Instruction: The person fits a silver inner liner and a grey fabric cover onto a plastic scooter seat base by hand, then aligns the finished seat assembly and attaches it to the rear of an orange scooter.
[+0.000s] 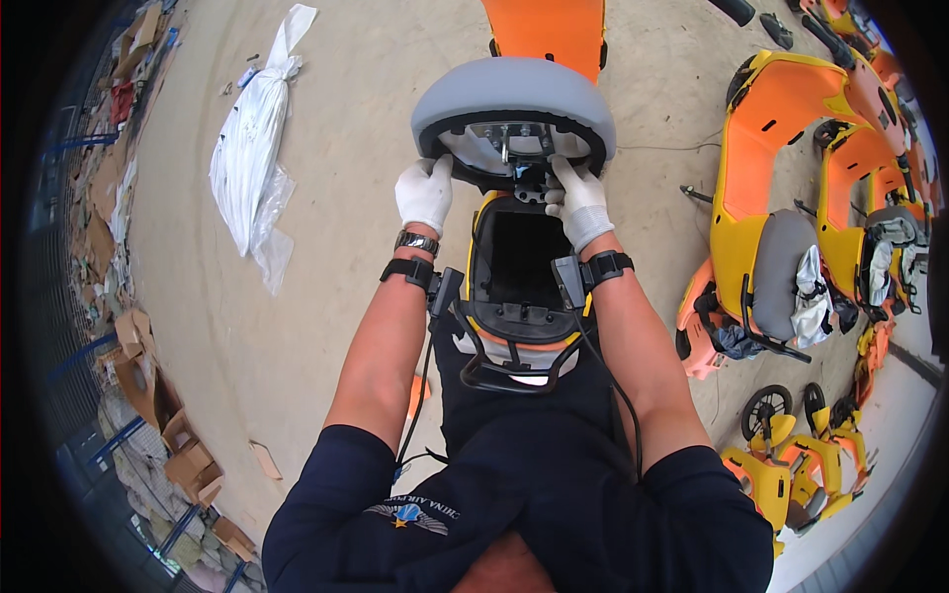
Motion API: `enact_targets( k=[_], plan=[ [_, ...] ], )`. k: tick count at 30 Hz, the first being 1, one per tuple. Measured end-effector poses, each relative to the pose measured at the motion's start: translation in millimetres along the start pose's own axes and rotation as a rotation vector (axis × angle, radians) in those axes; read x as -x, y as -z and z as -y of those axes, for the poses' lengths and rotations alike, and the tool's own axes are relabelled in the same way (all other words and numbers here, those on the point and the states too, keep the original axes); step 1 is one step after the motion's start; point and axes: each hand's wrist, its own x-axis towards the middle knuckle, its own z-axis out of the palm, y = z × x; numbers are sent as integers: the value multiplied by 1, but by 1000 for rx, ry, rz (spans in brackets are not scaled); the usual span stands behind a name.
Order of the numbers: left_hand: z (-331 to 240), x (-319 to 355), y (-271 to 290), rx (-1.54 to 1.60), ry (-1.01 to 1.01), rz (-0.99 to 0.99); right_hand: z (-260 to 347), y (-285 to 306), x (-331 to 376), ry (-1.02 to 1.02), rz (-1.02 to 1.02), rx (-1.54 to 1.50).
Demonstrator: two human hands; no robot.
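A grey scooter seat (pixel 514 87) stands tilted up in front of me, its underside with a metal bracket facing me. My left hand (pixel 424 193), in a white glove, pinches the seat's left lower rim. At the right side of the underside, beside the hinge, my gloved right hand (pixel 578 201) has its fingers closed on the edge; their tips are partly hidden. Below the seat lies the open black storage compartment (pixel 521 259) of the scooter. Its black rear rack (pixel 519 383) is close to my body. The orange footboard (pixel 549 32) shows beyond the seat.
Several yellow and orange scooters (pixel 756 198) stand along the right. A white plastic-wrapped bundle (pixel 252 148) lies on the concrete floor to the left. Cardboard boxes (pixel 188 455) and scraps line the far left. Cables hang from the devices strapped to my wrists.
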Motion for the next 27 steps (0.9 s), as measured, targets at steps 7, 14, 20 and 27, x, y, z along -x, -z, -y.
enact_targets(
  k=[7, 14, 20, 27],
  plan=[
    [14, 2, 19, 105, -38, 166, 6, 46, 4, 168, 35, 567],
    [1, 9, 41, 537, 239, 446, -33, 52, -24, 288, -56, 763],
    [-48, 7, 12, 531, 193, 672, -147, -95, -91, 262, 254, -123],
    [-58, 4, -17, 365, 120, 724, -232, -91, -121, 569, 163, 1417]
  ],
)
